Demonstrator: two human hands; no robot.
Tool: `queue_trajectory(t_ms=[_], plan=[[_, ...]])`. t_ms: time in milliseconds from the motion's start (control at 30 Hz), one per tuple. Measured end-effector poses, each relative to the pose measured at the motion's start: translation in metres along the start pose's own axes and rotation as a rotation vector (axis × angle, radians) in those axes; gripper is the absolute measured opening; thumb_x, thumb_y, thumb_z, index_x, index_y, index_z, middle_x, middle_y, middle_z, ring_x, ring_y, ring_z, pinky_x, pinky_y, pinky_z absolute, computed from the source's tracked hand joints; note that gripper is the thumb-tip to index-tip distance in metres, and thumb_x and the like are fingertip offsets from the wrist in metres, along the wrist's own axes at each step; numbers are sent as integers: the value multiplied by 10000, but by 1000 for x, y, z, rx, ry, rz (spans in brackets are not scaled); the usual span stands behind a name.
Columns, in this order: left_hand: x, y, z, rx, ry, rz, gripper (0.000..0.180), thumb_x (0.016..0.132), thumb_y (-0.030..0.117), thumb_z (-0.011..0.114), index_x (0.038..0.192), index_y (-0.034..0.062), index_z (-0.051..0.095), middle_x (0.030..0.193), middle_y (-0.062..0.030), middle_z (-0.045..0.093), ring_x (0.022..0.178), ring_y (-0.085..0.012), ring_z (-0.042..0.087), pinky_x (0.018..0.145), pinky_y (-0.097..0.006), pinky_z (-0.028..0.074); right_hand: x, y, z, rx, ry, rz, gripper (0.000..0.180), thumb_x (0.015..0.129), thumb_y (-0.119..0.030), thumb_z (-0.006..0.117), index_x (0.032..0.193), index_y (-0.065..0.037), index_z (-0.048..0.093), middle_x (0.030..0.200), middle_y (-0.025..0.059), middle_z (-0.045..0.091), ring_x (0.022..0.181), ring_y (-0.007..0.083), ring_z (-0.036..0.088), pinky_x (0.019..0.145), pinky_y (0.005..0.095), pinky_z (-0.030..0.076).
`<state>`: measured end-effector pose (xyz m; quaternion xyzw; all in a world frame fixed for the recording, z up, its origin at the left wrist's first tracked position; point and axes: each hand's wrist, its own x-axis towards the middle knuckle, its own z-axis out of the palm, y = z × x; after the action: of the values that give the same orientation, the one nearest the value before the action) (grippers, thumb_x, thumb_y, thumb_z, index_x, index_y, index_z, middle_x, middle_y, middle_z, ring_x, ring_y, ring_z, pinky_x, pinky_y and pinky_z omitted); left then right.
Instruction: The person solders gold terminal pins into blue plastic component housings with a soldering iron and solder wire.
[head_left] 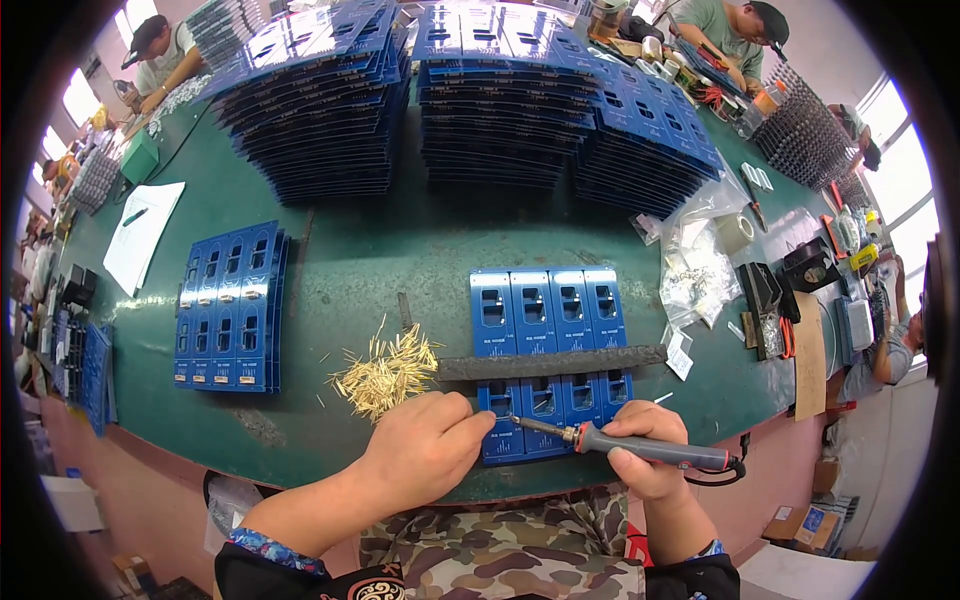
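Observation:
My right hand point(650, 450) grips a soldering iron point(655, 449) with a grey and red handle. Its metal tip points left and reaches the lower row of a blue circuit board panel point(545, 342) in front of me. At that panel's lower left edge, the fingers of my left hand point(425, 450) are pinched together; whatever they hold is too small or hidden. Across the panel lies a long dark bar point(550, 363). Just beyond my left hand is a loose heap of thin, gold-coloured pins point(388, 370).
Tall stacks of blue panels point(500, 120) stand along the back. A smaller pile point(228, 305) lies left, near white paper point(143, 235) with a pen. Rightward are a plastic bag of small parts point(695, 265), a tape roll point(735, 232) and tools. Other people work around the table.

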<state>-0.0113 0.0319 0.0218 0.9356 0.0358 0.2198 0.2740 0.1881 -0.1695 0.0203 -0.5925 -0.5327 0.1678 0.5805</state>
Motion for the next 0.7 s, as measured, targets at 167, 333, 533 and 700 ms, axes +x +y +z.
queue_trajectory(t_ms=[167,333,533,700], plan=[[-1,-1,-1,-12,13,4,250,707,17,693,953,49,661,763,-68,570,643,-256,582,530,-359,472,-10,1,0,112,100,84,221,739,-135,714,877,23,643,727,126,637,617,215,588,574,318,463],[-4,-3,-4,-37,78,-20,251,718,-5,694,961,51,662,766,-79,591,638,-255,592,526,-357,479,-12,0,0,170,224,142,252,758,-176,710,883,32,643,761,126,628,654,212,587,609,316,467],[-3,-4,-4,-23,88,-26,243,729,-4,704,963,46,661,771,-83,593,642,-260,596,542,-354,484,-9,0,-5,167,236,94,250,757,-162,710,890,37,638,745,126,618,650,213,585,601,314,464],[-3,-7,-1,-20,84,-41,237,727,7,703,957,42,657,768,-75,572,644,-257,586,540,-356,475,-8,4,-7,181,219,86,245,747,-144,712,896,37,640,739,124,618,632,212,582,586,314,460]])
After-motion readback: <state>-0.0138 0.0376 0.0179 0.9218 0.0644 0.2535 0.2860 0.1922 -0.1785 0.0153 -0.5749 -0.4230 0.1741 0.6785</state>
